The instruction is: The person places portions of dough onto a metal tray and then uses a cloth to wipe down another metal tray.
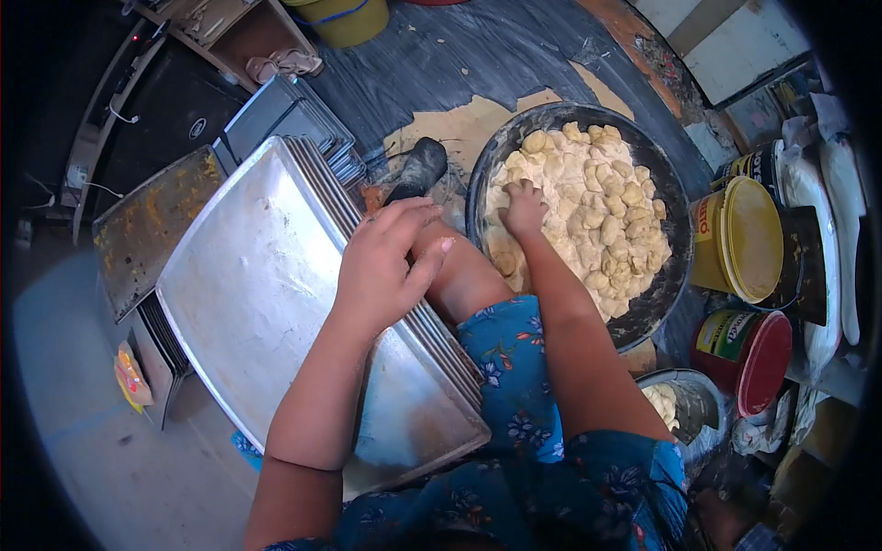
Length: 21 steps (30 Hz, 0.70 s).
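My left hand (390, 262) hovers or rests by the right edge of a stack of metal baking trays (262, 239), its fingers stretched out and thumb apart, with nothing seen in it. The stack lies tilted across my lap, and the top tray is bare. To the right, my right hand (525, 209) reaches into a wide black basin (682, 266) of floury dough pieces (616, 220). Its fingers are spread over the dough at the basin's left side; the fingertips are partly hidden there. My bent knee (464, 280) stands between the trays and the basin.
Yellow (755, 239) and red (763, 363) lidded buckets stand right of the basin. Below it sits a smaller metal bowl (703, 404) with more dough. More trays (294, 129) lean at the back left, beside a stained tray (156, 225). Black sheeting (514, 46) covers the floor beyond.
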Available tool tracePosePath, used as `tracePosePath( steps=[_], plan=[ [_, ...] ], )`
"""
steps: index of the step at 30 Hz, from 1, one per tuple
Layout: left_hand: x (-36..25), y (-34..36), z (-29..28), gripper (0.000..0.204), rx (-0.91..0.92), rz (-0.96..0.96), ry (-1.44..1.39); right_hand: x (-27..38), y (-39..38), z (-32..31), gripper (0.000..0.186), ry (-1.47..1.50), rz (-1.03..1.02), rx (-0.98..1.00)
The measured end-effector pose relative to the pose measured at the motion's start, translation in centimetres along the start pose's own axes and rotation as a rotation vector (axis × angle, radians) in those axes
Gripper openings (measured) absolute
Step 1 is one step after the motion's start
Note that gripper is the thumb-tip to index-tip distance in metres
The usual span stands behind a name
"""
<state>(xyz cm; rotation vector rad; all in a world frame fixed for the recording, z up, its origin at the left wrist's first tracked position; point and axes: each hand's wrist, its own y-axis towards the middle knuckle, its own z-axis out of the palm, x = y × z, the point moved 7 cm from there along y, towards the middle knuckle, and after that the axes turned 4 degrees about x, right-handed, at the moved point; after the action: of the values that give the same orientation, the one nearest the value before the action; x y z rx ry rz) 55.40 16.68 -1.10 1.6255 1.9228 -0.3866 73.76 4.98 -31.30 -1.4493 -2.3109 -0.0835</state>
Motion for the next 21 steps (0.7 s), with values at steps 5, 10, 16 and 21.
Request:
tracePosePath(
  steps=[5, 10, 16, 21],
  plan=[
    [-0.3, 0.5, 0.4, 0.033, 0.004, 0.026, -0.021, -7.0, -0.4, 0.3, 0.038, 0.308, -0.168, -0.099],
    [-0.1, -0.1, 0.2, 0.033, 0.006, 0.009, 0.020, -5.4, 0.2, -1.5, 0.051, 0.369, -0.172, -0.065],
    [-0.5, 0.3, 0.5, 0.033, 0.015, 0.017, 0.002, -4.1, 5.3, 0.1, 0.056, 0.025, 0.100, -0.030],
    [-0.2, 0.2, 0.4, 0.033, 0.003, 0.036, 0.001, -0.1, 1.1, 1.3, 0.029, 0.082, -0.247, 0.286]
  ],
)
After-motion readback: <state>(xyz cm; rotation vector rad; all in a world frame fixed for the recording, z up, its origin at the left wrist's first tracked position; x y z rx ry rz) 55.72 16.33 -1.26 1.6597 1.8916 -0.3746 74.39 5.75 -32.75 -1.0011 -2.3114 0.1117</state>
